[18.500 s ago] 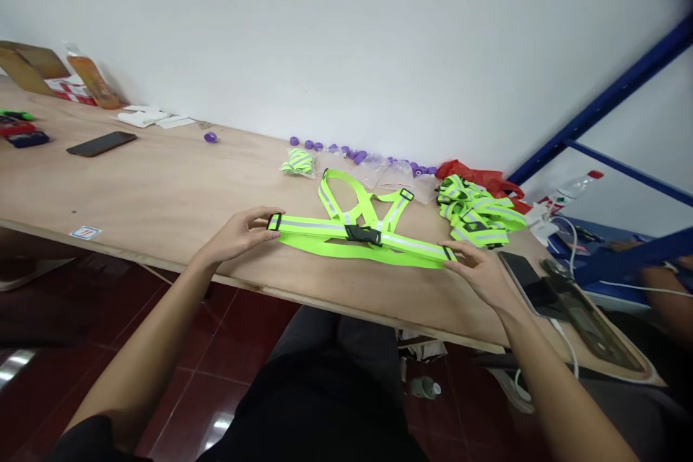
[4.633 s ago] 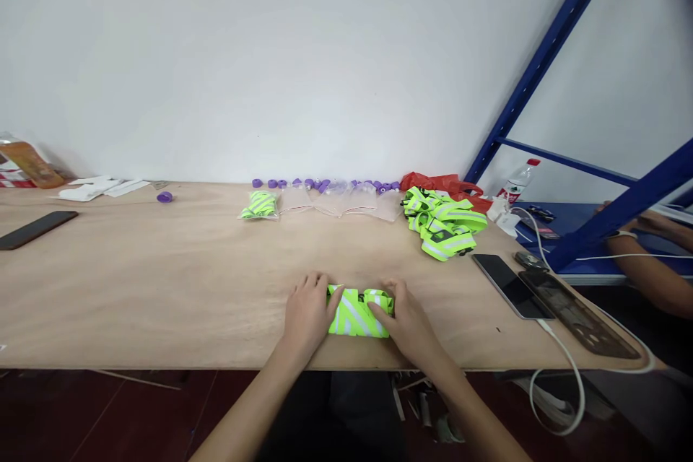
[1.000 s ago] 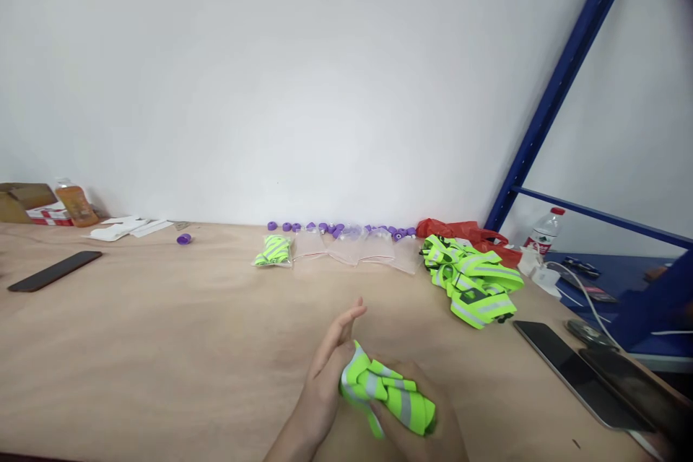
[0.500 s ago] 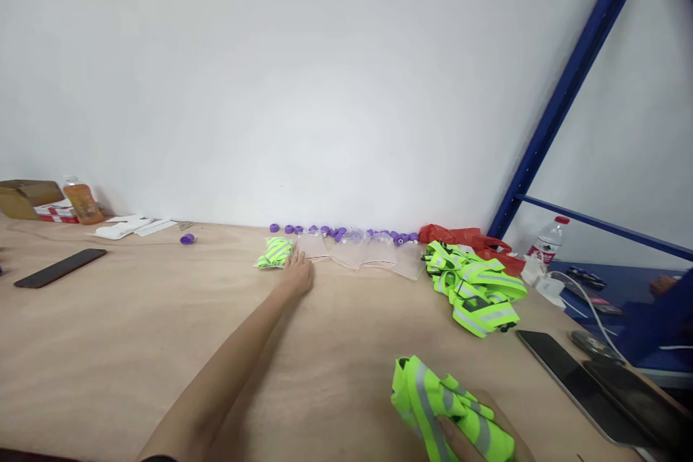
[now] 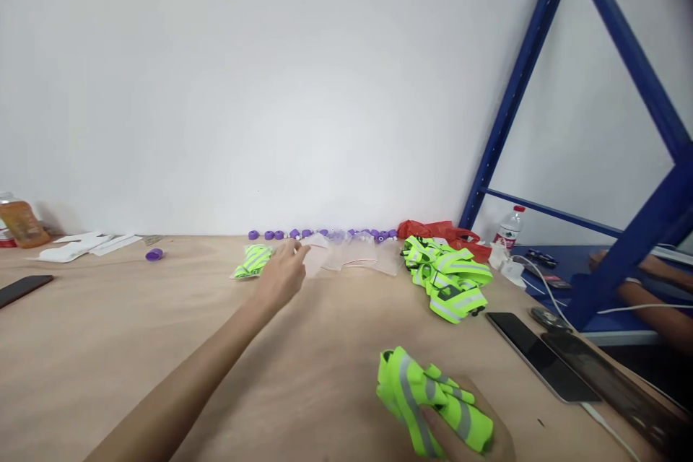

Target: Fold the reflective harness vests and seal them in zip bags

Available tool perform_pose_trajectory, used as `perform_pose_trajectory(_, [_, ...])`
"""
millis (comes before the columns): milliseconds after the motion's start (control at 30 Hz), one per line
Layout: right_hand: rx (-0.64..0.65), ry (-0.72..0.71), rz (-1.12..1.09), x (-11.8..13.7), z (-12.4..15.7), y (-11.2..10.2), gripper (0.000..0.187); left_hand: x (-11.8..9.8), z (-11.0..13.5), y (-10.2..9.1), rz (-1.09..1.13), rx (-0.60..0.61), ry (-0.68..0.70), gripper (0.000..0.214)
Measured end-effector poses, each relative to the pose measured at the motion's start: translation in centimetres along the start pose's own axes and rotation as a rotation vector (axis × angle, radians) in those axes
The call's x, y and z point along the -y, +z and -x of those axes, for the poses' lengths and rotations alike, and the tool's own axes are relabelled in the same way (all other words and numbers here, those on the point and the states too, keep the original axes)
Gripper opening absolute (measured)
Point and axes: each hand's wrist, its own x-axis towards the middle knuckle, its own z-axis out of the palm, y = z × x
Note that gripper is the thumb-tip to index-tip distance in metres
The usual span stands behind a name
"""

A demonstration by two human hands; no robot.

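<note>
My right hand (image 5: pixel 476 429) is closed around a folded neon-yellow reflective vest (image 5: pixel 416 397) of straps with grey bands, low over the table's near side. My left hand (image 5: pixel 282 274) reaches to the back of the table, its fingers pinching the edge of a clear plastic bag (image 5: pixel 317 253) at the left end of a row. Other flat clear bags (image 5: pixel 357 254) overlap beside it. Just left of that hand lies a bag packed with a folded reflective vest (image 5: pixel 254 260). Farther right, a loose heap of reflective vests (image 5: pixel 447 274) rests on the table.
Purple caps (image 5: pixel 279 234) line the wall; another purple cap (image 5: pixel 154 254) lies apart. A red plastic bag (image 5: pixel 444 234) sits behind the heap. Phones (image 5: pixel 541 357) lie at right, near a water bottle (image 5: pixel 509 227) and blue rack (image 5: pixel 503 108). Another person's arm (image 5: pixel 655 303) shows beyond.
The view has swung right, shifting the table things leftward. My left hand has moved from beside the packed bag to pinch a clear bag. The right hand still holds its folded vest.
</note>
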Motion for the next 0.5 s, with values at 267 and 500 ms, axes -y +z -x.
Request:
perform_pose_trajectory(267, [0.437,-0.938,0.106,6.6,-3.0,2.2,0.047,-8.8,6.7,-3.4,0.282,0.394,0.264,0.044])
perform_pose_trajectory(500, [0.284,-0.464,0.074,7.0,-3.5,1.5,0.025,-9.4,7.8,-5.4,0.886,0.306,0.231,0.041])
